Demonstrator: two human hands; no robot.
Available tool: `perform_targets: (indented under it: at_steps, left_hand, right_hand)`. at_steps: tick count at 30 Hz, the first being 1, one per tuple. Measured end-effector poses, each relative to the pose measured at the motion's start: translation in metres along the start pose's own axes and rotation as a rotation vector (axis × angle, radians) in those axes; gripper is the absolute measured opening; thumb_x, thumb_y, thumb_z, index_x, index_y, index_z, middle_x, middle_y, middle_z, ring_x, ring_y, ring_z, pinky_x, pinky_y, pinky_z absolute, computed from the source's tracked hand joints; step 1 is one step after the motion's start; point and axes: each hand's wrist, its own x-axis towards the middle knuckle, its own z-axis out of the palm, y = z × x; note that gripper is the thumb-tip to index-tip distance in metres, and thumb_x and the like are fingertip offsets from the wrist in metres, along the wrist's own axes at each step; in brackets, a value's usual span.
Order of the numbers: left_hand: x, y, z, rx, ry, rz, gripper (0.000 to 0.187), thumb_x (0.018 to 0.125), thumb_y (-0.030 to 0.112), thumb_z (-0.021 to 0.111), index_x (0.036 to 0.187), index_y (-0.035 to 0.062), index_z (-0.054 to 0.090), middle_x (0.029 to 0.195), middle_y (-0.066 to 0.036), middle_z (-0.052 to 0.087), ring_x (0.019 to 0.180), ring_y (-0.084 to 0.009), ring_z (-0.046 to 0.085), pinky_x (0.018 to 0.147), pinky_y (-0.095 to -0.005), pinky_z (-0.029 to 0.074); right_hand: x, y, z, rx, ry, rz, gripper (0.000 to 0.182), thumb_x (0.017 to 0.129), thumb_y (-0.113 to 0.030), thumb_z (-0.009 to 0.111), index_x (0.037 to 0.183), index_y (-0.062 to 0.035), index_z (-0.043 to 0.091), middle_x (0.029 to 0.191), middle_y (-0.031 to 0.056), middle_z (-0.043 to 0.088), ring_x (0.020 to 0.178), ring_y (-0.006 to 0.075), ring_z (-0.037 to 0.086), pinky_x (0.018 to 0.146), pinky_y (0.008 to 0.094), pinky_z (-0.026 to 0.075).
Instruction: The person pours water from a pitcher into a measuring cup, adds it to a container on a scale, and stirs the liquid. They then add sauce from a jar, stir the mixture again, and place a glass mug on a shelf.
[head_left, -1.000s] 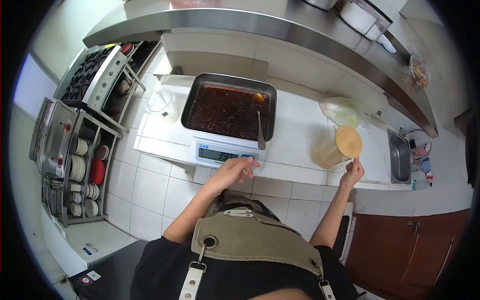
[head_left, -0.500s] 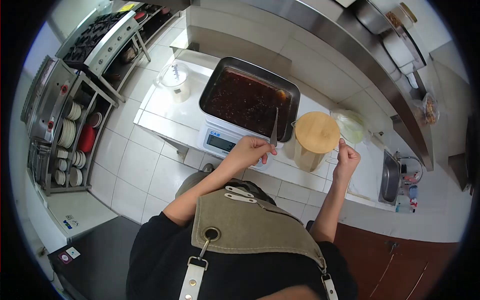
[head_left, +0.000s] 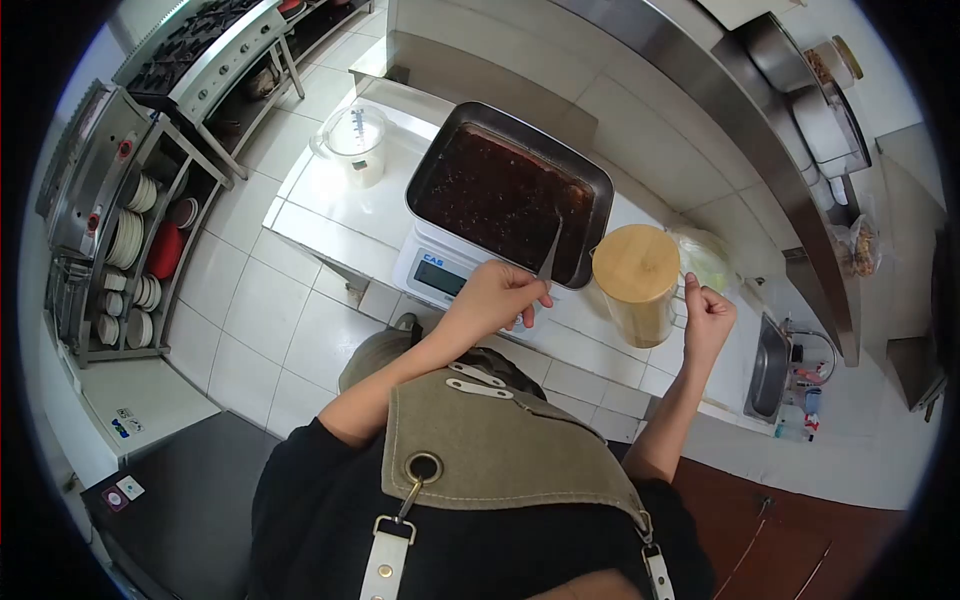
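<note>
My left hand point(head_left: 505, 298) is closed on the handle of a metal spoon point(head_left: 553, 250). The spoon slants into a deep rectangular metal pan point(head_left: 432, 172), its head hidden in dark reddish-brown liquid point(head_left: 490, 185) with small flecks. Under the pan is a white CAS scale point(head_left: 408, 268); its display is too small to read. To the right, my right hand point(head_left: 708, 318) is closed round the side handle of a clear pitcher point(head_left: 640, 322) with a round wooden lid point(head_left: 636, 262). The pitcher stands close beside the pan's right end, over the counter.
A clear measuring jug point(head_left: 357, 145) stands on the white tiled counter point(head_left: 325, 215) left of the pan. Behind the pitcher lies a plastic bag point(head_left: 705, 255). A sink point(head_left: 768, 370) is at far right, below a metal shelf point(head_left: 740, 110). Plates fill a rack point(head_left: 125, 240) at left.
The pitcher's base and handle have swung right with my right hand, changing its tilt. The spoon's upper end has shifted slightly in the liquid. The whole view has turned a little.
</note>
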Motion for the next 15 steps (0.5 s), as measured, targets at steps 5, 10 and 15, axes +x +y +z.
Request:
perform_targets:
  at_steps: [5,10,15]
  left_hand:
    - [-0.003,0.003,-0.003,-0.020,0.004,0.003,0.027,0.086,0.026,0.060,0.076,0.0025,0.069,0.051,-0.002,0.055,0.041,-0.0047,0.045,0.039,-0.0186,0.034]
    - [-0.003,0.001,-0.004,-0.029,0.000,0.035,0.027,0.086,0.026,0.060,0.075,0.0021,0.069,0.051,-0.002,0.055,0.042,-0.0047,0.046,0.040,-0.0185,0.034]
    - [-0.004,0.003,-0.006,-0.012,0.007,0.032,0.028,0.086,0.026,0.060,0.074,0.0027,0.069,0.051,-0.002,0.056,0.041,-0.0047,0.045,0.039,-0.0187,0.034]
  right_hand:
    - [0.007,-0.009,0.000,-0.076,-0.034,-0.047,0.051,0.081,-0.011,0.068,0.049,-0.0078,0.028,0.049,-0.0065,0.023,0.048,0.0054,0.019,0.045,0.0261,0.014]
    - [0.014,-0.011,0.000,-0.157,-0.050,-0.074,0.051,0.080,-0.013,0.069,0.049,-0.0066,0.029,0.048,-0.0059,0.023,0.048,0.0055,0.020,0.044,0.0260,0.015]
    - [0.017,-0.016,0.001,-0.148,-0.069,-0.087,0.049,0.079,-0.013,0.069,0.048,-0.0052,0.031,0.047,-0.0056,0.024,0.047,0.0061,0.020,0.044,0.0261,0.015]
